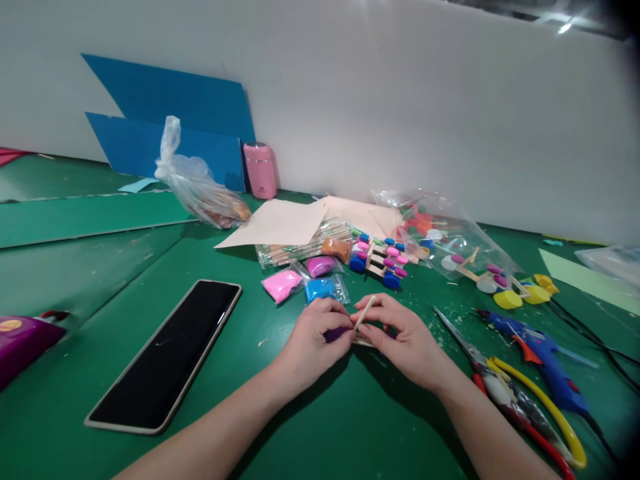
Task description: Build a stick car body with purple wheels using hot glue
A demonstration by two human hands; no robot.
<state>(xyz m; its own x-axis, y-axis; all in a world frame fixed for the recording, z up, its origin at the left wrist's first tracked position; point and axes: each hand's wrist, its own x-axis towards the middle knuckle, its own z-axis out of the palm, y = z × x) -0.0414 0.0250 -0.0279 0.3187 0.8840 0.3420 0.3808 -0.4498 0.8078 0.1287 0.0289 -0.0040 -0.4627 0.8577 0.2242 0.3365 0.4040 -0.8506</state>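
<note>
Over the green table, my left hand (321,338) and my right hand (400,337) meet, fingertips pinched together on a small wooden stick piece (365,313). One pale stick slants upward between them, and another lies flatter below it. Bits of purple show behind the fingers of both hands; their shape is mostly hidden. Just beyond the hands lie small bags of pink clay (283,285), blue clay (320,289) and purple clay (320,266). A little stick-built model (377,260) with blue wheels and pink and purple pieces stands behind my right hand.
To the right lie scissors (500,380), pliers with yellow and red handles (537,387) and a blue glue gun (545,353) with its cord. Another model (493,277) with yellow wheels stands beyond. A phone (167,357) lies left; a pink flask (261,172) stands at the back.
</note>
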